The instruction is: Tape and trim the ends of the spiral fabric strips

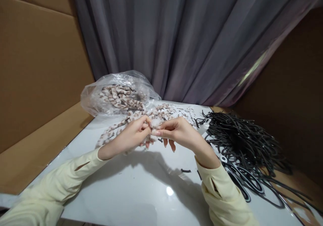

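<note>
In the head view, the left hand [133, 133] and right hand [180, 131] meet near the middle of the white table [121, 192], both grasping the white fluff [155, 124] between them. The left grips it with thumb and forefinger; the right pinches it the same way, its other fingers hanging loosely below. Brown-spotted fluffy strips [107, 136] lie behind and beside the left hand, and more sit in a clear bag [92, 99] at the back left. Small dark scraps [185, 170] dot the table. A white bottle [204, 127] leans just beyond the right wrist, next to a heap of black cords [234, 135]. Scissors [248, 182] lie at the heap's near side.
</note>
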Available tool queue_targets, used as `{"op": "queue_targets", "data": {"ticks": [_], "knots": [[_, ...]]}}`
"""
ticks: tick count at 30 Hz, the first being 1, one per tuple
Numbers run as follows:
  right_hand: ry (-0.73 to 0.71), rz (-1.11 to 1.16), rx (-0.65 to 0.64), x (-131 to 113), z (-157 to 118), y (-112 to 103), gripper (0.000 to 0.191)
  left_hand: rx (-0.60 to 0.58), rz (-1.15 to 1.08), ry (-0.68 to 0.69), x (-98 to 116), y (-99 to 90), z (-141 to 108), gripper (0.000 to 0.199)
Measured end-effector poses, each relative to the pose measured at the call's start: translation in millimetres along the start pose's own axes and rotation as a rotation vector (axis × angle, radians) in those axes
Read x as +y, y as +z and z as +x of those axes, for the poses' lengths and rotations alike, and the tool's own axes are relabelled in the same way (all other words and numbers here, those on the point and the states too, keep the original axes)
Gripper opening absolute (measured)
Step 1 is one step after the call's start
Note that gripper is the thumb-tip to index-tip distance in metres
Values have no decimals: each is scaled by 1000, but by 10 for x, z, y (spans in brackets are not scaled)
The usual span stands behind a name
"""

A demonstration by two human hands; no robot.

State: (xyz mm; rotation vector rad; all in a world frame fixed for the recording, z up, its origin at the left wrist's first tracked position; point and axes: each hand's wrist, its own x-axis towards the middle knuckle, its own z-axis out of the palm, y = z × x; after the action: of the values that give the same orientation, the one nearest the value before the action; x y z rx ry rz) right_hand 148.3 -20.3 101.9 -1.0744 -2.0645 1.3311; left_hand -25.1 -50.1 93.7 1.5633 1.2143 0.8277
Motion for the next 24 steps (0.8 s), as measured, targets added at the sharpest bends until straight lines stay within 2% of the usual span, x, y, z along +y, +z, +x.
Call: {"op": "queue_targets", "data": {"ticks": [3, 7, 11, 15, 19, 24], "knots": [[-32, -55, 83, -17, -13, 29, 32, 44, -51, 33, 19, 2, 14, 13], [-69, -121, 192, -44, -45, 56, 30, 11, -192, 67, 28, -18, 12, 31], [-80, -132, 172, -68, -81, 43, 28, -84, -131, 33, -13, -68, 21, 30], [-66, -114, 121, -117, -135, 39, 27, -81, -168, -7, -68, -100, 44, 31], [-39, -149, 158, -144, -169, 58, 24, -43, -155, 23, -89, -102, 47, 31], [-35, -109, 186, -123, -120, 57, 29, -114, -252, 49, -115, -106, 70, 34]]}}
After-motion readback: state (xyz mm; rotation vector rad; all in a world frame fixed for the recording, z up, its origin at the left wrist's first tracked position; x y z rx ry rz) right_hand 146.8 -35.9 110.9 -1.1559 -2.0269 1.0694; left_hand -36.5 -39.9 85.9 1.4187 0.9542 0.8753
